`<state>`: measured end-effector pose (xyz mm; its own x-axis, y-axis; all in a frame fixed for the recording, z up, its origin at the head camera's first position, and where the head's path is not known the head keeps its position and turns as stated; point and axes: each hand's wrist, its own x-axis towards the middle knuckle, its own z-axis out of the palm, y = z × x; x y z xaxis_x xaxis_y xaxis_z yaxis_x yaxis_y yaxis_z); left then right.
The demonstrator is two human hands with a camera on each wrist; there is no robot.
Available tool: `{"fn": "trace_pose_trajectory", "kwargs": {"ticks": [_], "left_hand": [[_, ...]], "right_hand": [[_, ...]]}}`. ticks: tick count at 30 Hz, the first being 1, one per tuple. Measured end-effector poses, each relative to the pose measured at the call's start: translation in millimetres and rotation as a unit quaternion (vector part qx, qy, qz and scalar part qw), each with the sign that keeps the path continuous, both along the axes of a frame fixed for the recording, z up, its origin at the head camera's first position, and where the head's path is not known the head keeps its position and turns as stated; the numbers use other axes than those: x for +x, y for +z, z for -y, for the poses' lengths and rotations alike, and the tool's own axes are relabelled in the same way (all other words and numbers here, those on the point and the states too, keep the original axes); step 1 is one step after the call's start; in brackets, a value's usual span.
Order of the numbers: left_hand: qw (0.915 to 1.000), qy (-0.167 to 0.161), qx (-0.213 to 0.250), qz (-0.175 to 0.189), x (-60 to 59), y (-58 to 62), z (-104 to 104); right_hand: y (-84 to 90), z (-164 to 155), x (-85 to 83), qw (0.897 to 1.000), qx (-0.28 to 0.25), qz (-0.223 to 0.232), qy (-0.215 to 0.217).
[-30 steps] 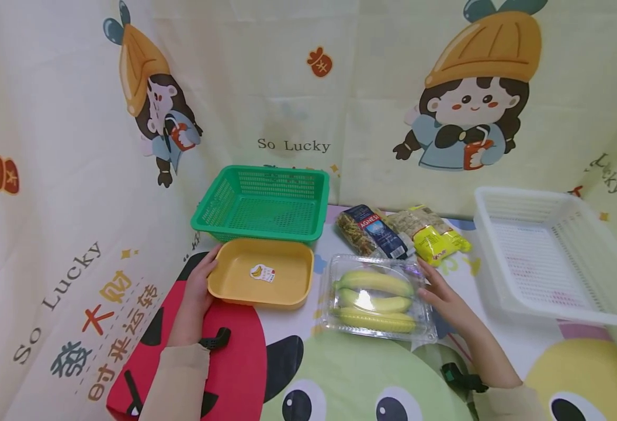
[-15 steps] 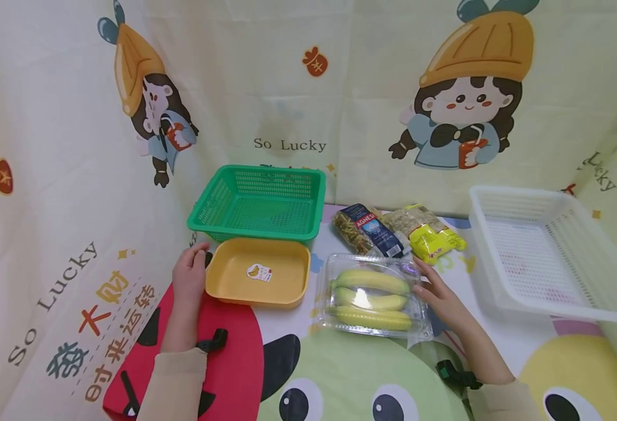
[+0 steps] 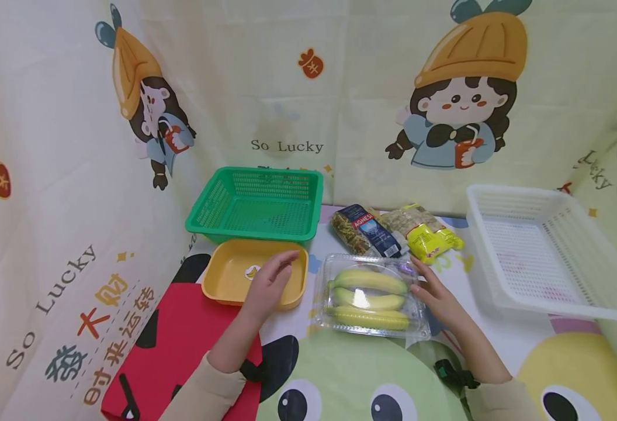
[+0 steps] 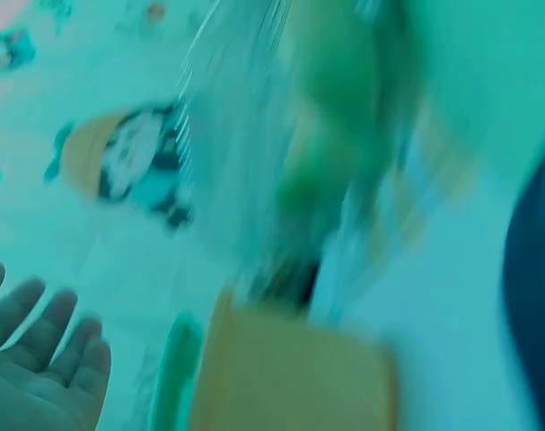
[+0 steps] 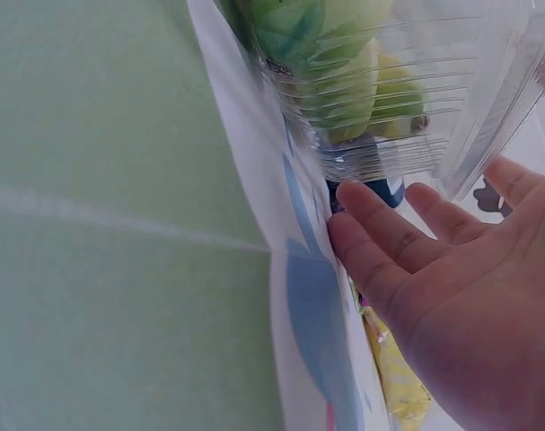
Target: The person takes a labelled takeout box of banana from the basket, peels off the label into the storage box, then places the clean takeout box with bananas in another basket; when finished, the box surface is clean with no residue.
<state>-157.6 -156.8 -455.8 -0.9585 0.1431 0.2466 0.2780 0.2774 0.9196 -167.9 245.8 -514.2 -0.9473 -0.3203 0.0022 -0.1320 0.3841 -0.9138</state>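
Note:
A clear plastic clamshell box [image 3: 419,327] with three yellow-green bananas [image 3: 371,301] lies in the middle of the table. My right hand [image 3: 439,295] is at its right side, fingers spread and fairly straight; in the right wrist view the fingertips [image 5: 348,193] are right at the ribbed plastic wall. To the left stands a shallow yellow tray [image 3: 221,272] with a banana sticker [image 3: 250,272] inside. Over the tray's right half reaches my left hand [image 3: 269,286], holding nothing, its fingers loosely extended and pointing toward the box. The left wrist view is blurred, but those fingers show apart.
A green basket [image 3: 256,234] stands behind the yellow tray. Behind the box lie an AGNESI pasta bag [image 3: 366,231] and a yellow-labelled bag [image 3: 429,237]. A white basket [image 3: 545,307] is at the right, and a printed cloth [image 3: 350,117] hangs close behind.
My left hand has let go of the yellow tray's left edge and moved right, over the tray. The right hand stays at the box, which has not visibly moved.

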Motion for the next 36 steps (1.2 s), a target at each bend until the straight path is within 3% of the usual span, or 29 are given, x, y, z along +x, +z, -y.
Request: {"fn": "trace_pose_trajectory", "kwargs": {"ticks": [4, 8, 13, 20, 25, 36], "left_hand": [[0.9985, -0.042, 0.031, 0.019, 2.2, -9.1, -33], [0.9962, -0.075, 0.03, 0.033, 4.2, -22.8, -56], [0.9953, -0.068, 0.036, 0.058, 4.6, -39.9, -74], [0.9902, -0.029, 0.086, 0.106, -0.6, -57.2, -83], [0.9843, -0.039, 0.122, 0.122, -4.6, -66.3, -83], [0.9672, -0.064, 0.159, 0.187, -3.3, -70.3, -81]], "right_hand": [[-1.6, 0, 0.4, 1.0, 0.004, -0.004, -0.003], [-3.0, 1, 2.3, 1.0, 0.011, -0.012, -0.007], [-4.6, 3, 2.0, 0.999, 0.022, -0.025, -0.015], [-5.4, 4, 3.6, 0.999, 0.021, -0.017, -0.028], [-6.2, 6, 4.1, 0.999, 0.0, 0.017, -0.039], [-12.2, 4, 3.8, 0.999, 0.008, 0.011, -0.044]]}}
